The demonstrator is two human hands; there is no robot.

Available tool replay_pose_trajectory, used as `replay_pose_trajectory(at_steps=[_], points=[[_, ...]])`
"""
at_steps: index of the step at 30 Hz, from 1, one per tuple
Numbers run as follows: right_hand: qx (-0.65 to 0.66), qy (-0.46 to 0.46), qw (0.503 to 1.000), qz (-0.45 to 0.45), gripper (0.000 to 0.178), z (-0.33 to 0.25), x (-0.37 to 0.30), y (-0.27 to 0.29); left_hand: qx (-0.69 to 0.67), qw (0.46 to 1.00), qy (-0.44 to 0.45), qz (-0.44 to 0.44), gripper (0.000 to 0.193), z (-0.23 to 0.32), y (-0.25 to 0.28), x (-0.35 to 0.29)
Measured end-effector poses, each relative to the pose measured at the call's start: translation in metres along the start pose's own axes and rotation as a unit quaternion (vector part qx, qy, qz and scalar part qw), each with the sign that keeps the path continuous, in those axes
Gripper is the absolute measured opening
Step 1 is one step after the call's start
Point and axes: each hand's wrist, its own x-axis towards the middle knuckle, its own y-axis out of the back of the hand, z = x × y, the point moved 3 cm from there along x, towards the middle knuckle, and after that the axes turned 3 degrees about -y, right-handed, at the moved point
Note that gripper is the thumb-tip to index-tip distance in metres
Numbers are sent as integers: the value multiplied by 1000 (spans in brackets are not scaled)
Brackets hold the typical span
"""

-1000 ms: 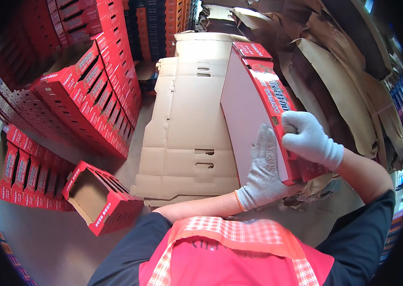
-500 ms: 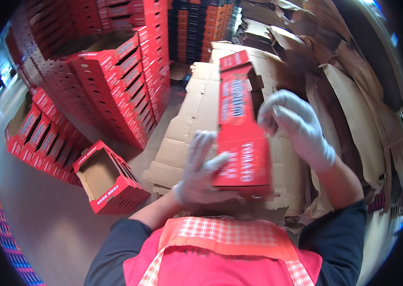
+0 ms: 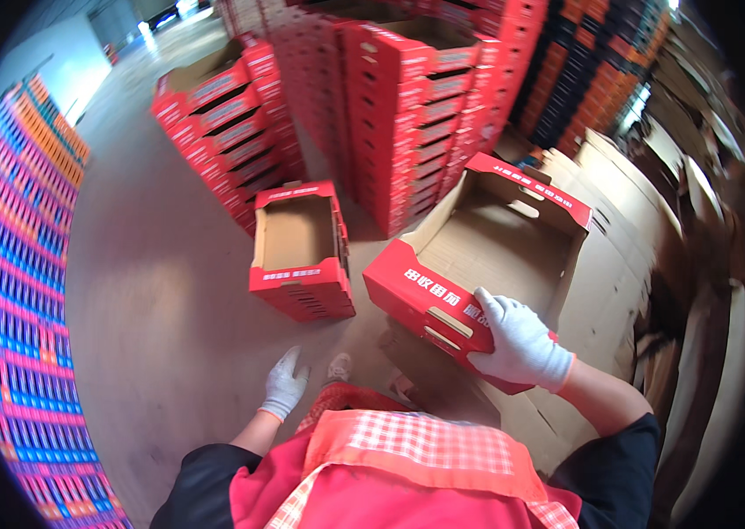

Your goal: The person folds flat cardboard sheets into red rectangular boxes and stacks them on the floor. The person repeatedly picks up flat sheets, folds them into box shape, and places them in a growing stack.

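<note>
A red cardboard tray box (image 3: 425, 286), open at the top with a bare brown inside, is tilted in front of me on the right. My right hand (image 3: 520, 346), in a white glove, is closed on its near wall, the thumb over the rim and the fingers against the outside. Low on the left, my gloved left hand (image 3: 286, 384) hangs free above the floor, its fingers stretched out and holding nothing. Ahead of it stands a short stack of matching red boxes (image 3: 302, 295), apart from the held box.
Taller stacks of red boxes (image 3: 381, 132) rise behind, with another stack (image 3: 227, 132) at the far left. Flat cardboard sheets (image 3: 606, 264) lie to the right beside brown cardboard piles (image 3: 707, 353). Orange and dark crates (image 3: 575, 70) stand behind; colourful stacked crates (image 3: 24, 335) line the left.
The box has turned from on its side to open side up. My left hand has let go and dropped leftward; my right hand has taken its near wall. My view has swung left.
</note>
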Motion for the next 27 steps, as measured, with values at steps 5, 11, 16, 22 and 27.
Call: replay_pose_trajectory(at_steps=[5, 11, 16, 22, 27], points=[[-52, 180, 982, 5, 81, -58, 103, -9, 25, 997, -77, 5, 50, -41, -17, 47], [-77, 186, 979, -16, 81, -110, 287, -132, 152, 972, -96, -152, 34, -85, -60, 164], [-98, 176, 976, -76, 82, -124, 378, -247, 162, 964, -207, -38, 57, -119, -67, 230], [-123, 100, 978, -135, 76, -116, 421, -315, 67, 955, -213, -196, 39, -157, -78, 264], [-213, 23, 935, -281, 66, -115, 427, -357, 229, 802, -374, -406, 20, -131, -74, 241]])
